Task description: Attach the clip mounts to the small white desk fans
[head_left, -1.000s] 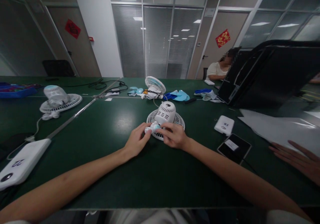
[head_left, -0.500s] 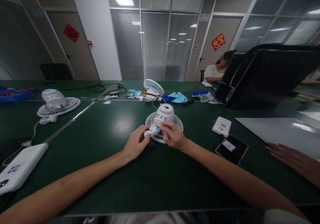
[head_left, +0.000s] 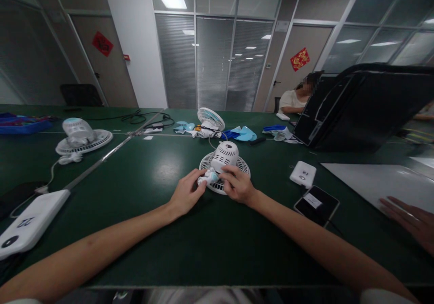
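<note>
A white electric fan (head_left: 226,152) lies face-down on the green table, its rear motor housing pointing up. At the near side of its grille is a small white and light-blue lobed fan part (head_left: 208,178). My left hand (head_left: 187,191) is closed on the left end of this part, thumb below and fingers above. Bent in a pinch, the fingers of my right hand (head_left: 239,185) meet the light-blue end, close against the fan's housing. Fingertips hide some of the part, so how it joins the fan cannot be seen.
Another face-down fan (head_left: 83,140) lies left, near a white power bank (head_left: 32,222). Behind stands a tilted fan (head_left: 210,119) among blue fan blades (head_left: 246,134). Rightward are a smaller power bank (head_left: 303,174), a black device (head_left: 317,204), a large black case (head_left: 366,109) and another person's hand (head_left: 412,222).
The view has shifted slightly, so the scene sits a little farther right. Both my hands keep nearly the same hold on the part. The other person's hand at right has moved slightly.
</note>
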Available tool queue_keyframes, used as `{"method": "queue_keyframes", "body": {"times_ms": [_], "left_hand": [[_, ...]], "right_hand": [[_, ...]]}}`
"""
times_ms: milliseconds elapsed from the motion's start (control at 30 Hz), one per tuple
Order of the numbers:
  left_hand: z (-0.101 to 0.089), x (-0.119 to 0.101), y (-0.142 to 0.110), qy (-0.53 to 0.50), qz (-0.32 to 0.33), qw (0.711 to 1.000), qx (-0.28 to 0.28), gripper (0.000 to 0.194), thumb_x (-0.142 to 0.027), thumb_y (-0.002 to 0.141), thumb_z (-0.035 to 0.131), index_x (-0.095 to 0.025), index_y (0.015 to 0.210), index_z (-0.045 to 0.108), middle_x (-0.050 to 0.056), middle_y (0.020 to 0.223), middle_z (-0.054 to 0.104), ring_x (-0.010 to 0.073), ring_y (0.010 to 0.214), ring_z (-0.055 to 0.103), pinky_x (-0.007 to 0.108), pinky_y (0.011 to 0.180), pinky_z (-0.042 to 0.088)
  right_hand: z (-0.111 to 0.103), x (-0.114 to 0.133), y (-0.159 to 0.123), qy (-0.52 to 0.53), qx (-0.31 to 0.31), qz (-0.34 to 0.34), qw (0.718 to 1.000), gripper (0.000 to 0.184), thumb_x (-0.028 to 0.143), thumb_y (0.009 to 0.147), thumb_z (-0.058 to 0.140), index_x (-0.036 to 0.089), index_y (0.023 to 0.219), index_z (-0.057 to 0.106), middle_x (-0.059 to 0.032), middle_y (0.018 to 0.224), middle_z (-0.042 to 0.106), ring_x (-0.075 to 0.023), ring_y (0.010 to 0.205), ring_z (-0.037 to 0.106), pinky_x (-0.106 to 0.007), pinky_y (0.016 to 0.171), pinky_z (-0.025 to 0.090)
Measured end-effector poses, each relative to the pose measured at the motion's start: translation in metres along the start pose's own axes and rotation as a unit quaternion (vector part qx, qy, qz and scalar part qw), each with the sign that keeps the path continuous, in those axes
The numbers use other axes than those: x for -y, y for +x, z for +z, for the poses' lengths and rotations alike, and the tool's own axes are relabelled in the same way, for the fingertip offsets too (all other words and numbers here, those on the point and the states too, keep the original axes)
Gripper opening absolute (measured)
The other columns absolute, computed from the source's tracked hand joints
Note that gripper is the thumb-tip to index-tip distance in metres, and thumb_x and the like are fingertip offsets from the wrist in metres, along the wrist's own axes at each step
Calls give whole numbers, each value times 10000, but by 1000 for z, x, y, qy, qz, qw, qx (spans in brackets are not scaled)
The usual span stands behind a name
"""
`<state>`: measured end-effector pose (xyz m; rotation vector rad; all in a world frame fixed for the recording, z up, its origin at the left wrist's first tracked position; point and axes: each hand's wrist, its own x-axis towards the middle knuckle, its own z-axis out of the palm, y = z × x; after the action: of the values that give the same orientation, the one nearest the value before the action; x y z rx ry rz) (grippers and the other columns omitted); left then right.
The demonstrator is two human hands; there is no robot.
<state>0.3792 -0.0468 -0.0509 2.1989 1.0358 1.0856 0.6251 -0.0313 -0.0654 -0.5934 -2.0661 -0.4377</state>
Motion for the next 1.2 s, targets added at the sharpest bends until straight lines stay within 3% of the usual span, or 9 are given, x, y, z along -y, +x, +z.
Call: {"method": "queue_keyframes", "body": {"times_ms": [167,333,467,633,867,1033,1200], "left_hand": [[1,3,0,-6,-1,1000,-2,384,-407,1023,475,-187,1295,632,84,1165,665,221,950,627,308,789,497],[1,3,0,1,-2,1000,-4,383,-417,1017,483,-197,1288,641,76,1134,672,209,882,627,308,757,493],[1,4,0,-5,-1,1000,-7,386,-413,1021,473,-188,1284,645,82,1151,672,218,927,632,318,791,499],[2,7,1,-8,-6,1000,-5,392,-422,1026,465,-192,1295,632,82,1163,668,226,957,627,323,799,501],[2,7,1,-5,-3,1000,-3,366,-404,1027,466,-208,1290,629,63,1153,666,210,911,623,313,783,489],[2,9,1,-10,-4,1000,-4,371,-407,1033,461,-201,1292,628,65,1158,662,211,929,625,311,782,489],[2,8,1,-10,-1,1000,-6,367,-407,1031,467,-209,1291,632,60,1142,668,213,924,629,308,774,486]], "right_hand": [[-3,1,3,3,21,-43,999,390,119,854,556,190,1221,664,-111,1191,631,-197,907,675,-321,742,619],[-1,0,2,-3,-9,-8,1000,355,90,863,542,164,1188,665,-128,1161,620,-203,924,669,-330,773,616],[-2,0,1,-8,10,-32,999,320,107,851,570,193,1137,685,-112,1186,617,-176,850,657,-312,741,609],[-1,0,1,-5,11,-34,999,422,89,859,563,175,1264,643,-129,1202,605,-209,969,664,-323,788,612],[2,-2,-1,2,7,-26,1000,330,97,864,551,186,1160,665,-123,1184,609,-206,934,670,-332,782,619],[1,-3,-1,-2,20,-30,999,451,100,865,564,217,1296,626,-111,1217,600,-197,935,668,-325,784,621],[2,-3,-1,0,1,-8,1000,332,98,873,552,197,1168,668,-116,1184,613,-190,895,667,-340,803,618]]}}
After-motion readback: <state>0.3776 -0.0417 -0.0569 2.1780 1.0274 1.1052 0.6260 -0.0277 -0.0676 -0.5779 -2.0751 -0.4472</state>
